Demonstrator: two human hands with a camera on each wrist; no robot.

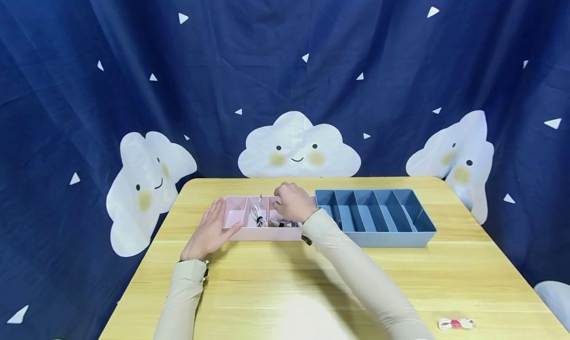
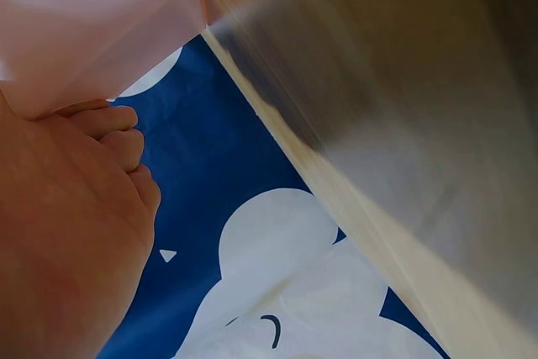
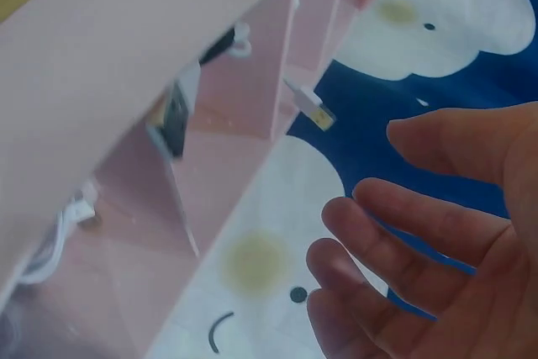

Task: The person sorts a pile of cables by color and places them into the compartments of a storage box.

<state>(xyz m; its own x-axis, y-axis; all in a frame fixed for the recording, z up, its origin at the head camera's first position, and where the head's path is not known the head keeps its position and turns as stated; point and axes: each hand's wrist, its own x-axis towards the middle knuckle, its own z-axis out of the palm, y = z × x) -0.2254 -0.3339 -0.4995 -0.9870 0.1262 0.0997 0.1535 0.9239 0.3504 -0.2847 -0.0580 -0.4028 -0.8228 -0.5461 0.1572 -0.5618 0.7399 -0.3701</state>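
A pink divided box (image 1: pixel 267 234) stands toward the table's back edge. My left hand (image 1: pixel 209 235) rests against its left end, thumb stretched over the front rim; in the left wrist view its fingertips (image 2: pixel 124 147) show beside the pink wall. Above the box, my right hand (image 1: pixel 294 202) hovers with loosely bent fingers and nothing between them. One compartment contains a coiled white cable (image 1: pixel 257 215) with a black tie, its USB plug (image 3: pixel 317 113) sticking up. More white cable (image 1: pixel 278 223) lies in the compartment below my right hand. My right forearm hides the box's right end.
Right beside the pink box is a blue divided box (image 1: pixel 387 239) with several compartments. A white cable bundle (image 1: pixel 456 323) with a red tie lies near the table's front right. Behind the wooden table (image 1: pixel 249 285) hangs a dark blue curtain (image 1: pixel 213 82) with cloud prints.
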